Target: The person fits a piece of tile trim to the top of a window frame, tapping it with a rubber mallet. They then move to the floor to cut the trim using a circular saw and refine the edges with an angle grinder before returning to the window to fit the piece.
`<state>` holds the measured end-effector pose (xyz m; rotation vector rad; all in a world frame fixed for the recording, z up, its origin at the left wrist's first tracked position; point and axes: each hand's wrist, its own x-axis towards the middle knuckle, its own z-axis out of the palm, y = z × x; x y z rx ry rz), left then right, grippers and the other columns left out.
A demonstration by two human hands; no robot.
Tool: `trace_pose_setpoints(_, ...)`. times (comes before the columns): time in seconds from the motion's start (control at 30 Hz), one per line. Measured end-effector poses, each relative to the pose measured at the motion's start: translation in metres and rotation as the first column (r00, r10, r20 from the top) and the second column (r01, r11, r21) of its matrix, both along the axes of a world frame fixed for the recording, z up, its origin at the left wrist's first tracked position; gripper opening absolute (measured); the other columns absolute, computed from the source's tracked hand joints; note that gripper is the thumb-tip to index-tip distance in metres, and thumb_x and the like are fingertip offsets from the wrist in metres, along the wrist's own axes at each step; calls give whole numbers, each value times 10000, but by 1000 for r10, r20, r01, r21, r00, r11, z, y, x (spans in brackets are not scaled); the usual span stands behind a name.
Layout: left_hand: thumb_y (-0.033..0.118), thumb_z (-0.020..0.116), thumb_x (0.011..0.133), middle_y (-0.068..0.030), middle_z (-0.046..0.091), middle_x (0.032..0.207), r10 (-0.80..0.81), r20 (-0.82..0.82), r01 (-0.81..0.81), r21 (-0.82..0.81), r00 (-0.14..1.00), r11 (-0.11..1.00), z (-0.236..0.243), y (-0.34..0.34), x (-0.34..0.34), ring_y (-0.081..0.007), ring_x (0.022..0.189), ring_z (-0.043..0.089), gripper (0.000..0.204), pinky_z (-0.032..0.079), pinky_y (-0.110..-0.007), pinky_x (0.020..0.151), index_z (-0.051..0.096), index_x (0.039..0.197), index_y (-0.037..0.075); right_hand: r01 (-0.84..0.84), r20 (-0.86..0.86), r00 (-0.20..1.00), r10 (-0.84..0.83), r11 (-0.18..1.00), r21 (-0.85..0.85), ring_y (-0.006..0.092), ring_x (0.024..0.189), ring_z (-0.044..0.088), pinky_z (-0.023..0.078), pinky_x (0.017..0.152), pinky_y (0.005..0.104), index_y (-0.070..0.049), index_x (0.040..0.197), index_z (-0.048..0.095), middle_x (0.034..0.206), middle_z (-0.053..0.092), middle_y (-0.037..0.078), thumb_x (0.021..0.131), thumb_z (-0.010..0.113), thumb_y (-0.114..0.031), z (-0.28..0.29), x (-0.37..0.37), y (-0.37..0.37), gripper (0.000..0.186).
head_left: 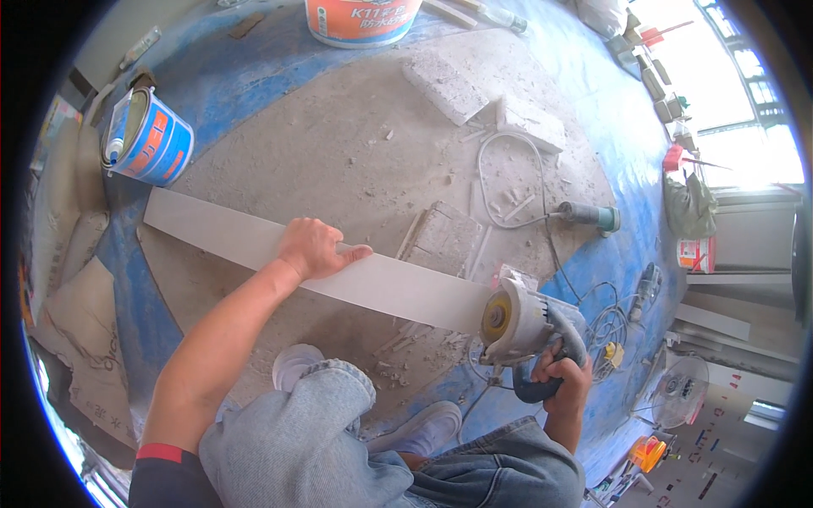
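A long pale tile strip [406, 289] lies slantwise in front of me, from the paint can at the left to my right side. My left hand [318, 248] is closed over its middle, fingers curled at the far edge and thumb stretched along the top. My right hand [561, 375] is wrapped around the dark handle of a handheld tile cutter [535, 320]. The cutter sits at the strip's right end, its yellow round part facing the strip. Whether a blade touches the tile cannot be made out. Dust and rubble lie under the strip.
Dusty blocks [443, 240] lie beyond the strip, with white slabs [531, 123] farther off. Another green-ended power tool [590, 218] trails a cable. Coiled cords [605, 326] lie right of the cutter. A blue paint can [161, 142] stands left, an orange bucket [364, 25] at the back.
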<state>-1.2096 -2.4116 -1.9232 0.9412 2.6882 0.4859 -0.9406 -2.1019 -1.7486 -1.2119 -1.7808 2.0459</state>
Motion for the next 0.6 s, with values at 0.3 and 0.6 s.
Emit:
trace_pose_setpoints(0.3,840,453,799,-167,627,557,0,-1,0,-14,1000,1000,0,0,-1,-359,572,650,843,518,-432,551,662,522,72,9,13,1000,-9,1000,-21,189,483,495,472,495,312,27,860,551,643,544,111,625,544,-34,0,3,0,244)
trace_pose_setpoints(0.6,840,435,804,-156,655,599,-8,8,9,-59,1000,998,5,0,-1,-359,625,668,840,529,-438,609,684,563,75,46,36,998,-45,998,-39,168,497,469,446,493,318,10,865,544,660,528,87,650,522,-40,2,8,2,221)
